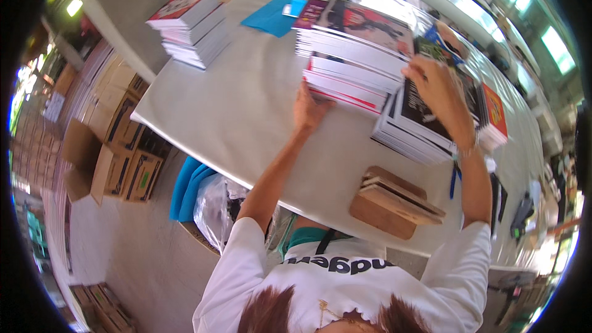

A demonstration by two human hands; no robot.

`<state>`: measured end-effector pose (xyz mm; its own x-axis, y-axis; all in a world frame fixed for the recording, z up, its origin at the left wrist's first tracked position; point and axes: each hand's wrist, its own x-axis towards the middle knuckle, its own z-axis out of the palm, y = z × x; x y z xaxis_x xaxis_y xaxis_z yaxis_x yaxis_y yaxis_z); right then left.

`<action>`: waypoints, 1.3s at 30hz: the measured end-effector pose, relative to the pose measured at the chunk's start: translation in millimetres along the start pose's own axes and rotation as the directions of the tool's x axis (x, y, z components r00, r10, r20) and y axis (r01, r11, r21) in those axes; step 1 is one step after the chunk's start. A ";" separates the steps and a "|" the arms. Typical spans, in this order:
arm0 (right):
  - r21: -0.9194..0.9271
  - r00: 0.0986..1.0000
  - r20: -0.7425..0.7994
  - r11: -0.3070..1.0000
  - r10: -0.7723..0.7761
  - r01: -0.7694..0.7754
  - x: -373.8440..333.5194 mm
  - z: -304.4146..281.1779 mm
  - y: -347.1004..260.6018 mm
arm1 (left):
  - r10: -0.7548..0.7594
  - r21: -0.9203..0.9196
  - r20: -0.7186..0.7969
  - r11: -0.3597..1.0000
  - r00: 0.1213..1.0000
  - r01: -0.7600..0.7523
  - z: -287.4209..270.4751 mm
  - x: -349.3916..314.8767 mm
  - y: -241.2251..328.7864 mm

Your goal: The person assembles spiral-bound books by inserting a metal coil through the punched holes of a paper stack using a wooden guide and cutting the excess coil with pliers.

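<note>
A tall stack of books (354, 55) with white page edges and a dark, red-patterned top cover stands at the table's far middle. My left hand (310, 110) grips its lower near-left corner, by a red-edged book. Over the near-right corner of that stack, my right hand (436, 89) is closed with bent fingers; whatever they may hold is hidden. Beneath my right hand and wrist sits another stack of books (416, 120) with a black cover. A smaller stack with a red-orange cover (493, 111) is just right of my wrist.
A stack of books (190, 28) stands at the table's far left, near blue sheets (274, 17). Wooden blocks (394, 203) lie near the front edge beside a blue pen (453, 180). Cardboard boxes (126, 154) and a clear plastic bag (216, 206) are below, left.
</note>
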<state>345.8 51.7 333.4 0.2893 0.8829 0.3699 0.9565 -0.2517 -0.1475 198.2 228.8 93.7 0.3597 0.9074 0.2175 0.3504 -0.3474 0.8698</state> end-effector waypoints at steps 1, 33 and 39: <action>0.015 0.999 0.033 1.000 -0.010 0.009 -6.4 3.1 -15.5 | -0.010 0.004 -0.027 1.000 1.000 0.010 3.2 -1.6 4.2; 0.388 0.985 -0.008 0.907 -0.173 0.162 196.0 384.7 -226.9 | -0.114 0.485 -0.397 0.816 0.911 0.314 -303.8 267.3 -241.4; 0.621 0.993 0.067 0.783 -0.099 0.036 203.0 378.9 -269.9 | -0.061 0.467 -0.470 0.829 0.881 0.307 -360.8 246.3 -288.5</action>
<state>132.3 449.1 100.7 0.1900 0.9281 0.3202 0.7367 0.0808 -0.6713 -126.3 637.9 56.2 -0.1108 0.9315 0.3463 0.8047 -0.1204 0.5814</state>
